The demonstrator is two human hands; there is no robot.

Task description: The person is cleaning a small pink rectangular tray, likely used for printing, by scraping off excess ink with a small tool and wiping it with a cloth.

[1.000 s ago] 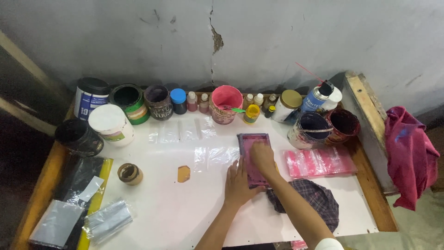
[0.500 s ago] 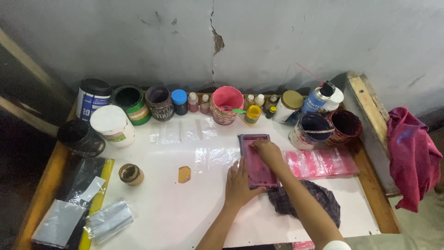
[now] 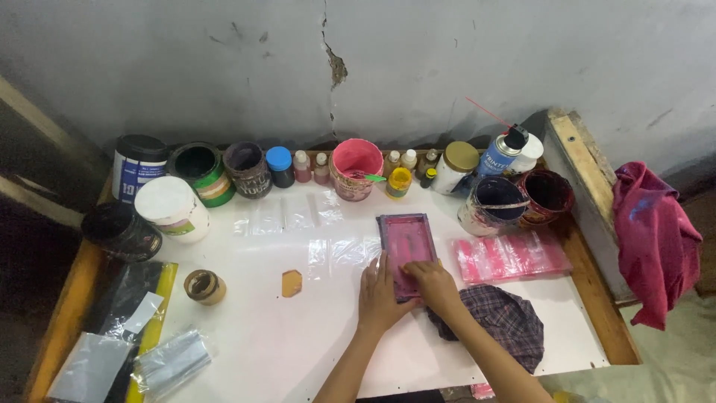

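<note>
A small pink-stained printing frame [image 3: 406, 242] lies flat on the white table top [image 3: 298, 336]. My left hand [image 3: 379, 298] rests palm down at the frame's near left corner, fingers spread along its edge. My right hand [image 3: 435, 285] presses on the near end of the frame; I cannot tell if it holds a small tool. Clear plastic pouches [image 3: 339, 252] lie under and left of the frame.
Several paint tubs, jars and small bottles line the back, with a pink bucket [image 3: 356, 167] and a spray can [image 3: 501, 151]. Pink pouches [image 3: 511, 256] lie right, a checked rag [image 3: 503, 321] near my right arm. Tape roll [image 3: 203, 286], orange chip [image 3: 291, 283], foil bags [image 3: 127, 351].
My right hand has slid from the far part of the frame toward me to its near end. My left hand stays at the near left corner.
</note>
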